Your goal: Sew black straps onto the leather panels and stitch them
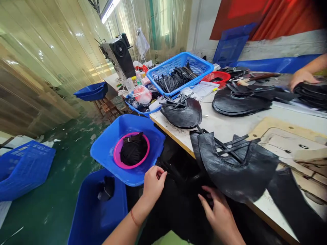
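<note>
My left hand (pixel 153 182) hovers by the rim of a blue tub (pixel 107 146), its fingers curled in a pinch on something I cannot make out. My right hand (pixel 217 211) rests low on dark black material (pixel 184 204) below the table edge, fingers bent and pressed against it. Just above it a stack of curved black leather pieces (pixel 237 166) hangs over the edge of the white table (pixel 224 126). Inside the blue tub sits a pink bowl (pixel 116 156) holding a black bundle (pixel 133 149).
Another blue bin (pixel 97 211) stands below the tub. More black leather stacks (pixel 184 114) (pixel 240 100) lie on the table, with a blue basket of black strips (pixel 178 73) and a red basket (pixel 219 76). Another person's hand (pixel 302 76) works at far right. A sewing machine (pixel 119 54) stands behind.
</note>
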Available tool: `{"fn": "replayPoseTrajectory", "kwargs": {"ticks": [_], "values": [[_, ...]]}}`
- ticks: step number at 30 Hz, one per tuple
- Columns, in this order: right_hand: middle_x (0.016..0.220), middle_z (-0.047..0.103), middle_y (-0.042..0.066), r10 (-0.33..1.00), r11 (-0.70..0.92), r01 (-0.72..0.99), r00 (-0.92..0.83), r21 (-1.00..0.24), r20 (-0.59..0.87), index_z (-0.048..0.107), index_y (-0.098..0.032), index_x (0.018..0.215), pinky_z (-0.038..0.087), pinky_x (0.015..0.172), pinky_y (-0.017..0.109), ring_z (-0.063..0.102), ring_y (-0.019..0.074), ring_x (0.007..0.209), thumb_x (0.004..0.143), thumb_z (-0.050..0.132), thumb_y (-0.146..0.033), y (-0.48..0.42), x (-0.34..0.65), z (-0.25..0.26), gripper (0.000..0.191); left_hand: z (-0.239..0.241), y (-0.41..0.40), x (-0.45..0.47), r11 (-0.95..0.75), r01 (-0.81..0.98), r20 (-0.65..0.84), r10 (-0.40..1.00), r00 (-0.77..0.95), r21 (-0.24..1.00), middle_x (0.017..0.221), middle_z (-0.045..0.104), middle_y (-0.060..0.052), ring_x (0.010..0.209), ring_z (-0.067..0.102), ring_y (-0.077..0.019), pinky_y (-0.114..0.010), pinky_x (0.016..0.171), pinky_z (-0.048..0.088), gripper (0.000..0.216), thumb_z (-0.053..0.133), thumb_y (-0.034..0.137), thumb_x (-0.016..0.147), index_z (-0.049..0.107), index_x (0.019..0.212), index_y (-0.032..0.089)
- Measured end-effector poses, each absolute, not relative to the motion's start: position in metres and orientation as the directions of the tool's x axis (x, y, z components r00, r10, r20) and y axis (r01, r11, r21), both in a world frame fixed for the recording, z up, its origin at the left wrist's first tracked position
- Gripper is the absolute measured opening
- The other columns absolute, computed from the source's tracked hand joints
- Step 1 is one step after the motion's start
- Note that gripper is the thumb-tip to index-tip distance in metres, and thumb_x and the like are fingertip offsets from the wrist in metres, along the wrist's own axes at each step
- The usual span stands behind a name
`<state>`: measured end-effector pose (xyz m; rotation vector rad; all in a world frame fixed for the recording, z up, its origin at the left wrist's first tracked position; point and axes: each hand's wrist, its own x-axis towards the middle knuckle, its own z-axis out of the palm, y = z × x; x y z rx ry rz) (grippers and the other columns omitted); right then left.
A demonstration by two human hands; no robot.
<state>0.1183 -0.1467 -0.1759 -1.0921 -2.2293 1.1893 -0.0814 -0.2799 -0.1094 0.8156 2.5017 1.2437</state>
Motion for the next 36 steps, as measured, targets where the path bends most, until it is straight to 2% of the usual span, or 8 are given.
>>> {"fn": "replayPoseTrajectory", "kwargs": {"ticks": [4,8,10,14,23,26,29,36], "values": [[0.084,0.07,0.012,0.825,0.233,0.572,-0.545,-0.786,-0.152,0.059,-0.017,0.104,0.057,0.063,0.045,0.068,0.028,0.065,0.067,0.065,-0.06,-0.132,0.099,-0.206,0.057,-0.127,-0.291,-0.042,0.505,0.532,0.142,0.622,-0.77,0.68,0.081,0.064,-0.003,0.082,0.055,-0.0207,-0.035,0.075,0.041,0.005,0.065,0.02,0.085,0.065,0.08,0.019],[0.084,0.069,0.014,0.815,0.224,0.579,-0.553,-0.784,-0.176,0.058,-0.013,0.107,0.056,0.057,0.043,0.068,0.0279,0.063,0.068,0.061,-0.062,-0.131,0.098,-0.208,0.063,-0.14,-0.276,-0.028,0.609,0.537,0.044,0.637,-0.77,0.584,0.091,0.064,-0.005,0.091,0.054,-0.0255,-0.041,0.082,0.041,0.016,0.076,0.029,0.077,0.066,0.084,0.02],[0.087,0.069,0.015,0.791,0.27,0.548,-0.595,-0.792,-0.142,0.063,-0.013,0.102,0.057,0.063,0.046,0.068,0.0298,0.07,0.07,0.06,-0.061,-0.133,0.097,-0.204,0.057,-0.144,-0.27,-0.028,0.631,0.523,-0.005,0.641,-0.768,0.573,0.091,0.063,-0.004,0.093,0.053,-0.0253,-0.042,0.084,0.04,0.011,0.073,0.028,0.08,0.065,0.079,0.02],[0.09,0.069,0.01,0.683,0.426,0.405,-0.731,-0.809,-0.006,0.073,-0.022,0.086,0.05,0.084,0.048,0.065,0.0311,0.09,0.074,0.062,-0.051,-0.14,0.084,-0.191,0.033,-0.147,-0.268,-0.031,0.614,0.464,-0.07,0.647,-0.759,0.638,0.09,0.063,-0.003,0.095,0.053,-0.0239,-0.042,0.086,0.038,0.009,0.068,0.026,0.083,0.065,0.077,0.021],[0.084,0.071,0.005,0.545,0.605,0.173,-0.801,-0.778,0.246,0.072,-0.025,0.089,0.051,0.075,0.042,0.061,0.0255,0.082,0.085,0.063,-0.041,-0.155,0.07,-0.147,0.019,-0.111,-0.285,-0.048,0.472,0.155,-0.184,0.594,-0.783,0.868,0.074,0.063,0.0,0.082,0.054,-0.0183,-0.032,0.079,0.04,0.014,0.07,0.026,0.077,0.066,0.066,0.019],[0.082,0.07,0.003,0.507,0.657,0.099,-0.791,-0.747,0.341,0.072,-0.027,0.094,0.054,0.07,0.038,0.063,0.0226,0.078,0.086,0.065,-0.042,-0.158,0.067,-0.128,0.018,-0.094,-0.293,-0.051,0.429,0.055,-0.216,0.556,-0.803,0.902,0.074,0.065,0.0,0.074,0.053,-0.0161,-0.03,0.073,0.04,0.009,0.07,0.027,0.076,0.069,0.074,0.019],[0.082,0.069,0.003,0.464,0.707,0.022,-0.768,-0.707,0.44,0.071,-0.027,0.096,0.056,0.067,0.034,0.065,0.0207,0.075,0.087,0.064,-0.043,-0.158,0.062,-0.109,0.019,-0.082,-0.296,-0.051,0.353,-0.025,-0.226,0.54,-0.811,0.935,0.074,0.067,0.0,0.072,0.051,-0.0149,-0.029,0.07,0.039,0.015,0.071,0.025,0.074,0.072,0.088,0.019],[0.082,0.07,0.002,0.425,0.738,-0.047,-0.743,-0.674,0.517,0.071,-0.026,0.094,0.057,0.066,0.029,0.067,0.0186,0.074,0.088,0.064,-0.043,-0.16,0.056,-0.082,0.02,-0.065,-0.294,-0.052,0.208,-0.193,-0.274,0.504,-0.819,0.959,0.07,0.064,0.001,0.063,0.048,-0.0115,-0.026,0.062,0.037,0.023,0.073,0.022,0.069,0.068,0.089,0.013]]}}
